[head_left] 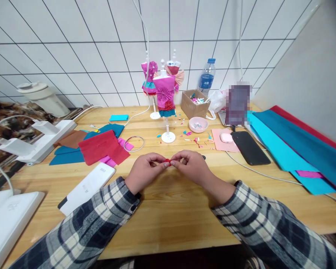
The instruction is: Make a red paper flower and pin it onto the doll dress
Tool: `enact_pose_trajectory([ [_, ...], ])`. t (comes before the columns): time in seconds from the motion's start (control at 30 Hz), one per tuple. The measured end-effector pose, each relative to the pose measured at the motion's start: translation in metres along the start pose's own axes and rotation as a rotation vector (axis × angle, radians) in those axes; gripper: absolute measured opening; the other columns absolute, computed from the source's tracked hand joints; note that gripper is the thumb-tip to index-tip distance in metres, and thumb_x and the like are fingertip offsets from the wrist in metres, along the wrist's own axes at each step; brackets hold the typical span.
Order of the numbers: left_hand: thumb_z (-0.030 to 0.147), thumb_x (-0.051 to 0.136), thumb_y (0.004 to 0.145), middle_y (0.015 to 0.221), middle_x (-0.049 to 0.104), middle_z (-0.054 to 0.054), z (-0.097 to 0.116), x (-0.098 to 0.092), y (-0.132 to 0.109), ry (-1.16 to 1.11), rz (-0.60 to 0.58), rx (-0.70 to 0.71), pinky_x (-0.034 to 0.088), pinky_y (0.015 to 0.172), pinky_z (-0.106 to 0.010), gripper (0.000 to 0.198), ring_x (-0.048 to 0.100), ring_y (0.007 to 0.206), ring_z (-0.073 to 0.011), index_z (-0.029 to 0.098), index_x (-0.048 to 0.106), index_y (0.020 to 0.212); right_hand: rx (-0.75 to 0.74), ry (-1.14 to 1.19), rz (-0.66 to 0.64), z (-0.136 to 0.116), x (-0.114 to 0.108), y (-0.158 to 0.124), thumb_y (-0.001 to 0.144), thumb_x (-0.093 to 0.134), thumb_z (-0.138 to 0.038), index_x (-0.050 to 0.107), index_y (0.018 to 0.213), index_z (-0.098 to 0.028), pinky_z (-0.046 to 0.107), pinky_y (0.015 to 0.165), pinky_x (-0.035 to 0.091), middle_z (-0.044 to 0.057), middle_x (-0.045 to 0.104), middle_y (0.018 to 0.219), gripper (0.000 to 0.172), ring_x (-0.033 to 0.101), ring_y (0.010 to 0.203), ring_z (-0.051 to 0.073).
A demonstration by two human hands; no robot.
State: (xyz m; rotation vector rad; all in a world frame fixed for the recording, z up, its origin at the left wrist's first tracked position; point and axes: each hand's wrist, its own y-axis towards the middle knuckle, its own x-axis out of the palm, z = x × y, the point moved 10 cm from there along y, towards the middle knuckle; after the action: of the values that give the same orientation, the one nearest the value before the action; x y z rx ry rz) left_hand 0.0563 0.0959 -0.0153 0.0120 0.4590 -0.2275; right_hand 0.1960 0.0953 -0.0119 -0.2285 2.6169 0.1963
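Note:
Above the middle of the wooden table (168,220), a small piece of red crepe paper (167,161) is pinched between the fingertips of both hands. My left hand (147,168) is closed on its left side, and my right hand (192,167) grips it from the right. The fingers cover most of the piece, so its exact shape is hidden. Just beyond stands a small white dress form (168,136) wearing a magenta paper top with a pleated rosette, a red flower and a teal skirt. Two more dressed forms stand behind it, one in magenta (149,73), one in red and peach (173,69).
Folded paper, including a red sheet (103,146), and a white power bank (91,183) lie left, near a power strip (44,140). A cardboard box (194,106), pink bowl (198,124), water bottle (207,76), black phone (250,147) and long paper sheets (299,138) are right.

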Motion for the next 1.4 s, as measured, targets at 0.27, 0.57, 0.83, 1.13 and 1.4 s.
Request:
enact_pose_trajectory([
  [0.27,0.040,0.075,0.065,0.079,0.072,-0.004,-0.010,0.007,-0.001,-0.345,0.035,-0.081,0.049,0.072,-0.029,0.029,0.064,0.074,-0.0178,0.016,0.066,0.077,0.132,0.330,0.013,0.015,0.008,-0.001,0.071,0.067,-0.038,0.068,0.076,-0.015,0.024,0.059,0.043,0.003,0.067,0.072,0.023,0.055,0.061,0.012],
  [0.57,0.036,0.075,0.067,0.078,0.071,0.000,-0.018,0.011,-0.003,-0.564,0.108,-0.127,0.046,0.072,-0.026,0.025,0.061,0.074,-0.0142,0.017,0.065,0.080,0.137,0.387,0.018,0.014,0.016,-0.003,0.072,0.065,-0.041,0.064,0.078,-0.016,0.021,0.048,0.037,0.000,0.060,0.068,0.025,0.046,0.052,0.008],
  [0.83,0.044,0.072,0.067,0.075,0.070,-0.002,-0.009,0.013,-0.001,-0.209,0.010,-0.078,0.048,0.066,-0.027,0.031,0.062,0.069,-0.0164,0.016,0.066,0.078,0.094,0.214,-0.020,0.011,0.005,0.000,0.075,0.059,-0.035,0.064,0.087,-0.017,0.021,0.048,0.034,-0.001,0.061,0.073,0.022,0.040,0.050,0.007],
  [1.13,0.038,0.073,0.069,0.091,0.070,-0.007,-0.004,0.016,-0.004,-0.289,-0.037,-0.032,0.050,0.079,-0.033,0.038,0.064,0.084,-0.0193,0.016,0.064,0.098,0.080,0.158,0.052,0.013,-0.002,0.001,0.077,0.057,-0.034,0.061,0.078,-0.018,0.022,0.050,0.033,-0.003,0.054,0.062,0.017,0.042,0.053,0.010],
  [1.4,0.030,0.077,0.066,0.090,0.068,-0.004,-0.016,0.024,-0.003,-0.568,-0.015,-0.109,0.050,0.078,-0.030,0.051,0.064,0.084,-0.0159,0.018,0.059,0.111,0.078,0.252,0.040,0.014,0.006,0.001,0.079,0.054,-0.036,0.059,0.079,-0.018,0.023,0.052,0.034,-0.003,0.052,0.063,0.019,0.041,0.054,0.010],
])
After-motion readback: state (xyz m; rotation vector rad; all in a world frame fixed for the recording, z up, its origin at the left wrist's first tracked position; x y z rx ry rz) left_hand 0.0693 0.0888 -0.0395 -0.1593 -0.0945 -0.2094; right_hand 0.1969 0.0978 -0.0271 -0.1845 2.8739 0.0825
